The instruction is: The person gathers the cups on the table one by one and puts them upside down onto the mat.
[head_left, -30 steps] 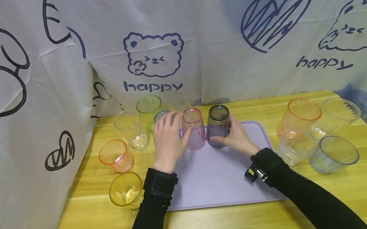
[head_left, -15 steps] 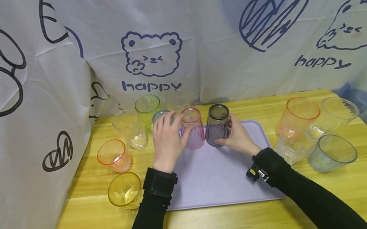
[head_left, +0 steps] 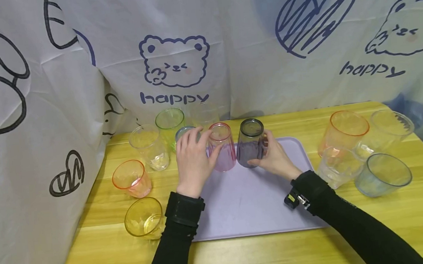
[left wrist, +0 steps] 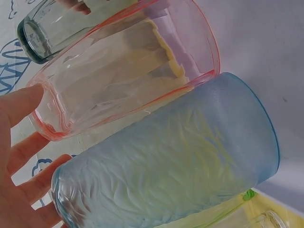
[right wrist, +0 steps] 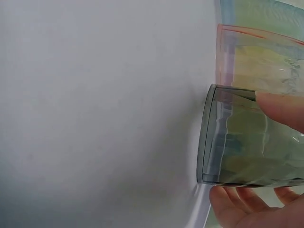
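Observation:
Upside down at the back of the lilac tray (head_left: 259, 203) stand a pink tumbler (head_left: 224, 154) and a dark grey tumbler (head_left: 248, 147), side by side. My left hand (head_left: 193, 165) holds the pink one near its base, thumb in front and index finger on the other side. A blue tumbler (left wrist: 166, 161) is inverted too, on the pink one's left; in the head view my left hand mostly covers it. With thumb and fingers on opposite sides, my right hand (head_left: 274, 158) grips the grey tumbler (right wrist: 251, 137), whose rim is down at the tray.
Left of the tray, upright, are a yellow cup (head_left: 143, 217), an orange cup (head_left: 132, 178), a clear glass (head_left: 150, 148) and a green glass (head_left: 169, 121). On the right stand an orange glass (head_left: 343, 131), a blue-grey glass (head_left: 383, 175) and clear ones. A printed cloth (head_left: 247, 62) hangs behind.
My right thumb has shifted slightly to the right on the grey tumbler. The left hand and the pink tumbler stay in place.

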{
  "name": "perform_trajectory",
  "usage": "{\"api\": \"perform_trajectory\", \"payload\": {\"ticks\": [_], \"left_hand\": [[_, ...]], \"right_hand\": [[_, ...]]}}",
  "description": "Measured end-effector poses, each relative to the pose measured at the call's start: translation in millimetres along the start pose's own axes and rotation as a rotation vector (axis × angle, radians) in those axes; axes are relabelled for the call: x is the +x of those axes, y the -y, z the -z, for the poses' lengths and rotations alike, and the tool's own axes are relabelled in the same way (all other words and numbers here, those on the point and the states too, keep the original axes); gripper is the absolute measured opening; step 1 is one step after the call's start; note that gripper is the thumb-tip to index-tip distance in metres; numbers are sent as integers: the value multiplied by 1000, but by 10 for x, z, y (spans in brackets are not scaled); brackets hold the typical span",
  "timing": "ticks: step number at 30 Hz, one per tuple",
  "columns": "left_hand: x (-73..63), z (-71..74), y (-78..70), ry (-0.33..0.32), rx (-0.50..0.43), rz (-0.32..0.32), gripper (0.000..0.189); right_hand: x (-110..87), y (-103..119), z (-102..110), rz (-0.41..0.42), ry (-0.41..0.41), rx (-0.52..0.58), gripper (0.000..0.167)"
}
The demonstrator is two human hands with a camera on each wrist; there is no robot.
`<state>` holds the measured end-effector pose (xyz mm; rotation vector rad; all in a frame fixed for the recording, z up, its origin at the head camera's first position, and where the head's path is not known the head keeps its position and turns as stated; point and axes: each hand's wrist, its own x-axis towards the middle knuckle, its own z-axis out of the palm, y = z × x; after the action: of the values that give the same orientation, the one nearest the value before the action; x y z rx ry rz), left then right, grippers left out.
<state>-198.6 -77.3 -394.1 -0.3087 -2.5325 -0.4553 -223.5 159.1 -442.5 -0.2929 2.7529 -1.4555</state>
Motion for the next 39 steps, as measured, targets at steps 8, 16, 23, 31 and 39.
{"api": "perform_trajectory", "payload": {"ticks": [8, 16, 23, 31, 39], "left_hand": [[0, 8, -18, 8, -36, 15, 47], [-30, 15, -68, -33, -74, -42, 38], [-74, 71, -127, -53, -95, -67, 35], [-88, 136, -169, -56, -126, -55, 36], [-77, 127, -289, -104, -192, -100, 35]], "right_hand": [[-87, 7, 69, -18, -35, 63, 96], [-238, 83, 68, 13, -163, 139, 88], [-367, 237, 31, 69, -275, 164, 85], [-446, 359, 25, 163, -332, 231, 74], [-497, 465, 247, 173, -275, 134, 69]]}}
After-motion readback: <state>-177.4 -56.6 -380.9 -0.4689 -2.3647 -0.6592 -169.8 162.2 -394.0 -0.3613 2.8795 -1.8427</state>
